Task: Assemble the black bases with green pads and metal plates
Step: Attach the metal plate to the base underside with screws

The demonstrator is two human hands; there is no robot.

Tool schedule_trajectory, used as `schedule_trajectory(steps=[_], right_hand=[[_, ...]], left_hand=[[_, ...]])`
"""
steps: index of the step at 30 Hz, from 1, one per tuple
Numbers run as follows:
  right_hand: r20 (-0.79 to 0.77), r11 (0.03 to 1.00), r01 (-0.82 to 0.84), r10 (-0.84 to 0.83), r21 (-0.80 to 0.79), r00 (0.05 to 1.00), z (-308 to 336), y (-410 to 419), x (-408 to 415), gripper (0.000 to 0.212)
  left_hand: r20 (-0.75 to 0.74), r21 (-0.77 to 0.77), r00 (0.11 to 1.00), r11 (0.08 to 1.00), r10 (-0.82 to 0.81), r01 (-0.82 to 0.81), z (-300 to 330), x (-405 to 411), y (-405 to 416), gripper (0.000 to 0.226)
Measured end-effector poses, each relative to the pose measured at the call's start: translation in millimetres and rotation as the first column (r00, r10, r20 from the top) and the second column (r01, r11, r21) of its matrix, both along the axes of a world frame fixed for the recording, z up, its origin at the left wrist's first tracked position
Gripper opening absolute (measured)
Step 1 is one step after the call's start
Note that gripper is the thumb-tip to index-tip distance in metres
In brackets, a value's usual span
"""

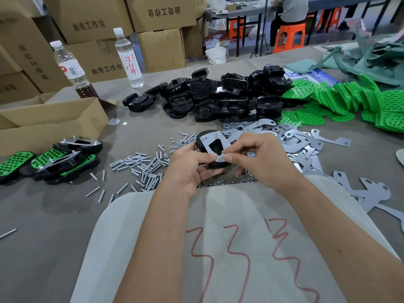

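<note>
Head view: the left hand [192, 165] grips a black base [215, 149] from below and the right hand [258, 158] pinches the near corner of the metal plate [213, 142] that lies on top of it, above the table [54, 215]; loose screws [142, 165] lie just left of the hands; behind are a heap of black bases [218, 95], loose metal plates [295, 141] and green pads [341, 101]; finished pieces [54, 160] lie far left.

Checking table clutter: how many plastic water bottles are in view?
2. One clear plastic bottle with a red-lettered white label stands beyond the black bases; another clear bottle holding brown liquid stands left, behind the open cardboard box. None appear hidden.
</note>
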State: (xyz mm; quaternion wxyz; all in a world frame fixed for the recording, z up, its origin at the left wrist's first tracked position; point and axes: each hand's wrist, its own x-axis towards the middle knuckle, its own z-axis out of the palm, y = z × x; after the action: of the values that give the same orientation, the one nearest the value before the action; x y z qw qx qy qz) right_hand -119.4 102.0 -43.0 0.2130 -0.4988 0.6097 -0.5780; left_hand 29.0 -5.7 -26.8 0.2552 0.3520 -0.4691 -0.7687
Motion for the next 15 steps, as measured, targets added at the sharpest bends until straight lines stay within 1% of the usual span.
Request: schedule_trajectory(steps=[3, 8, 12, 15], right_hand=[[-0.004, 1.000, 0.008, -0.008, 0.016, 1.000, 0.1, 1.4, 0.5, 0.014], [-0.045, 0.999, 0.044, -0.044, -0.008, 0.998, 1.5, 2.0, 5.7, 0.022], [-0.092, 0.998, 0.042, -0.046, -0.043, 0.995, 2.8, 0.7, 8.5, 0.016], [-0.092, 0.998, 0.055, -0.058, -0.042, 0.994, 3.7, 0.6, 10.2, 0.011]], left_hand=[[0.002, -0.010, 1.000, 1.000, -0.004, 0.004, 0.3, -0.4, 1.1, 0.037], [-0.004, -0.028, 1.000, 1.000, -0.007, 0.007, -0.4, -0.7, 2.6, 0.038], [-0.019, -0.034, 1.000, 0.999, -0.006, 0.005, -1.0, -0.5, 2.5, 0.036], [-0.019, -0.032, 1.000, 0.999, 0.001, -0.002, -1.4, -0.8, 2.1, 0.037]])
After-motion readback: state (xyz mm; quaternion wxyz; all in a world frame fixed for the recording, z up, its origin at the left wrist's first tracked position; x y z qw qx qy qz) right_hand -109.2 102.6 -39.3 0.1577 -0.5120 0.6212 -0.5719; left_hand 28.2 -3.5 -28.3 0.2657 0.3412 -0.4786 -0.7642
